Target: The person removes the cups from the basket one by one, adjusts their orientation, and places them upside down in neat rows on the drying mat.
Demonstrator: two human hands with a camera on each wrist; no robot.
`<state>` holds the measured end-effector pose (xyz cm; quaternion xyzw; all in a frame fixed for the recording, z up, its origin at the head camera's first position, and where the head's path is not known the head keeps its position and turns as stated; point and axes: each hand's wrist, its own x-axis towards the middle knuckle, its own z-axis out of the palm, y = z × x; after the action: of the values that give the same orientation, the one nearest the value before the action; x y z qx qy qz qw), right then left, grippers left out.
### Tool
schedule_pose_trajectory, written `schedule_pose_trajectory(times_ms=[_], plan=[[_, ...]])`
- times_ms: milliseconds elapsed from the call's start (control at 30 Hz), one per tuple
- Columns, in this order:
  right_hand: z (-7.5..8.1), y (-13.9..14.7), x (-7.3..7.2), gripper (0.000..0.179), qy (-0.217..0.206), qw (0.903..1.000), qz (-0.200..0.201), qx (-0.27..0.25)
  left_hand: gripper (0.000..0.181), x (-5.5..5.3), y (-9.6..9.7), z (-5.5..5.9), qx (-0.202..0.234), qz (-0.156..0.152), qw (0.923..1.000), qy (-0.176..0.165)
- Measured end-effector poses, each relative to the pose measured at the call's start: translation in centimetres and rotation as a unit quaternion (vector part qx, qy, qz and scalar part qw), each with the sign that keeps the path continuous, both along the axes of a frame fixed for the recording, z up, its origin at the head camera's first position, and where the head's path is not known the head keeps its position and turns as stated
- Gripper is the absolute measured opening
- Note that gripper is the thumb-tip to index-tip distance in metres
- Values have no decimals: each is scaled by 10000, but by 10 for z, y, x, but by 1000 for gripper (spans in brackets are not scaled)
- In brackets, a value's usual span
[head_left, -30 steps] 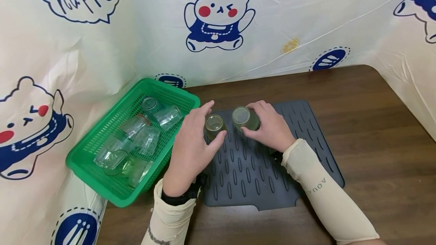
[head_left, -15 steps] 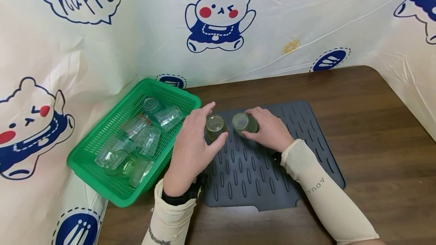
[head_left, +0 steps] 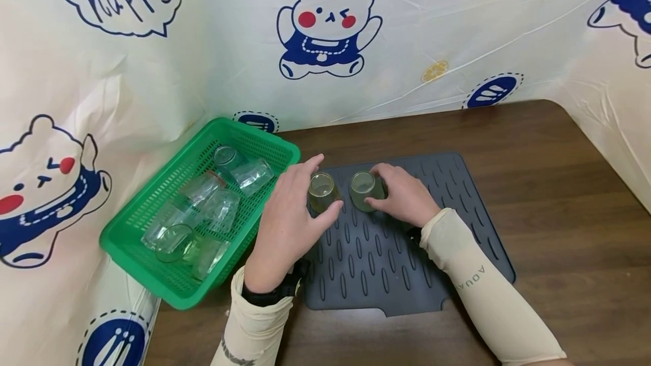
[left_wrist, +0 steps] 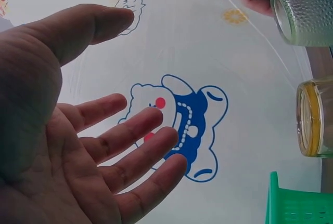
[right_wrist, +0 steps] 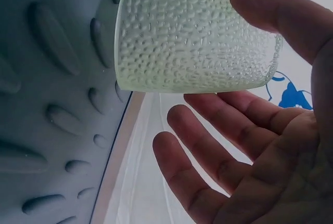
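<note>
My right hand (head_left: 404, 195) holds a pale green glass tumbler (head_left: 363, 186) between thumb and fingers, bottom up and low over the dark ribbed mat (head_left: 363, 284). Its bumpy textured side fills the upper part of the right wrist view, where my thumb (right_wrist: 276, 13) lies against it and the other fingers reach behind. To its left a yellowish glass (head_left: 322, 191) stands bottom up on the mat. Around that glass my left hand (head_left: 287, 216) is spread, thumb on the near side; the left wrist view shows its fingers extended and holding nothing.
A green plastic basket (head_left: 139, 280) at the left carries several clear and tinted glasses (head_left: 221, 208) lying in it. The brown wooden table (head_left: 564, 230) extends to the right of the mat. Behind hangs a white sheet (head_left: 218, 55) printed with cartoon bears.
My right hand has brought the green tumbler down toward the mat and slightly nearer to me, then a little to the right. My left hand has barely moved beside the yellowish glass.
</note>
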<state>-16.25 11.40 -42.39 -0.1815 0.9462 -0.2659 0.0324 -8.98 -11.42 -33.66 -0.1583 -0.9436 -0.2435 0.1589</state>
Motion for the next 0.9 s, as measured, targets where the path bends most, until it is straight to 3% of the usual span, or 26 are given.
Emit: schedule_pose_trajectory(times_ms=[367,667,767,900], plan=[[6,1,2,61,24,9997,50,257,72,0,-3,-1,-26,78,9999,-121],[6,2,3,68,-282,9991,-95,311,74,-2,-2,-6,-77,99,9985,-539],[7,2,4,75,-210,9994,-122,233,70,-5,-3,-8,-93,76,9992,-382],[11,4,5,88,234,9995,-209,41,66,-11,-5,-12,-141,9,9999,12]])
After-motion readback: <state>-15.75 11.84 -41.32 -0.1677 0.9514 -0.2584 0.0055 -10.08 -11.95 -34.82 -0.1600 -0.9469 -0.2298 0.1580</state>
